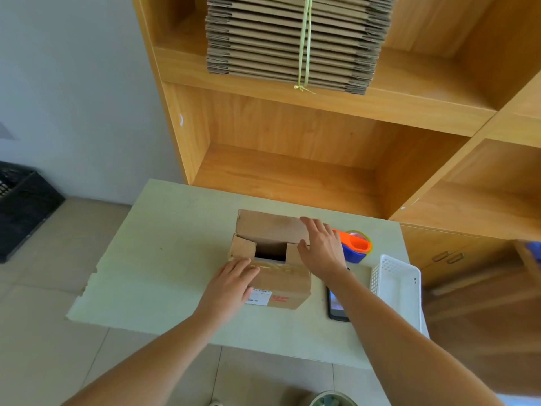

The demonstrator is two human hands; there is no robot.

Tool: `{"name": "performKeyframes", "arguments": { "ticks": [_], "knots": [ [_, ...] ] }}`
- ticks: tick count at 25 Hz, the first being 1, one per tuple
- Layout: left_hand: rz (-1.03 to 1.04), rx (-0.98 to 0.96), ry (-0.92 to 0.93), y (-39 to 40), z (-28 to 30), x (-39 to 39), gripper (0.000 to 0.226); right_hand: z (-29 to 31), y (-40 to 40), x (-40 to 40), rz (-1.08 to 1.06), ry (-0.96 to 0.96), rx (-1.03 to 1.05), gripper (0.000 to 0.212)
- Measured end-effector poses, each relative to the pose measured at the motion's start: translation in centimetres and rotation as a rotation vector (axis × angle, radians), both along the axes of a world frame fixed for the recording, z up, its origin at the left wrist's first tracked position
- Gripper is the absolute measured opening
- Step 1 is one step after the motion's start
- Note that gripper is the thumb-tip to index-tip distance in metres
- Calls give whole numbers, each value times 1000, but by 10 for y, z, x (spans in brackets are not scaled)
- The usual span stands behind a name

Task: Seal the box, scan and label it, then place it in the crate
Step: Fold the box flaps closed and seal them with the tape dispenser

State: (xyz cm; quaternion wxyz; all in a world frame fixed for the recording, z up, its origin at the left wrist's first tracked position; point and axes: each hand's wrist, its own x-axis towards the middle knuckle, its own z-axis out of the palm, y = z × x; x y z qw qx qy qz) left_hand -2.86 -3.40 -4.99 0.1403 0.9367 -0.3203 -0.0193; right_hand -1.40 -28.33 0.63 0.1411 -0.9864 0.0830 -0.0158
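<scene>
Hands worked at the flaps of a cardboard box (pixel 278 284) near the centre of a pale table (pixel 164 259), the sealing step of the task evidently not yet done. The left hand (pixel 231 284) lay flat on the near flap at the box's 7 o'clock corner, fingers straight and close together, pressing down on old tape. The right hand (pixel 320 249) rested at the 3 o'clock side, fingers straight and slightly spread, touching the raised far flap (pixel 269 225), thumb by the small side flap. A dark gap showed between the flaps, so the top stood open.

Doing this step well appeared to call for folding both short side flaps in first, then bringing the far flap down to meet the near one with edges butted, and holding the seam flat before reaching for the tape dispenser (pixel 354 247), orange and blue, which sat just beside the box at 3 o'clock.

The box's long axis ran roughly left to right across the table, from 9 to 3 o'clock, its opening facing up and a printed label (pixel 259 297) on the near wall facing the person at 6 o'clock.

A phone (pixel 336 303) lay at 4 o'clock, a white basket (pixel 395 285) beyond it; a black crate (pixel 23 206) stood on the floor well apart at 9 o'clock
</scene>
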Motion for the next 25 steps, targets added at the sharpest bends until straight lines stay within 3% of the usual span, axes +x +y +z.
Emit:
{"name": "performKeyframes", "arguments": {
  "ticks": [2, 6, 16, 25],
  "knots": [
    [6, -16, 7, -1, 0, -1, 39, 4, -2, 17, 29, 118, -47, 67],
    [15, -27, 21, -1, -2, 0, 39, 3, -1, 31, 66, 229, -99, 61],
    [21, 13, 27, -3, -2, -4, 41, -27, 22, -48, 77, -241, -151, 18],
    [45, 35, -28, -10, 3, -6, 37, -61, 26, -85, 151, -150, -217, 42]
  ]
}}
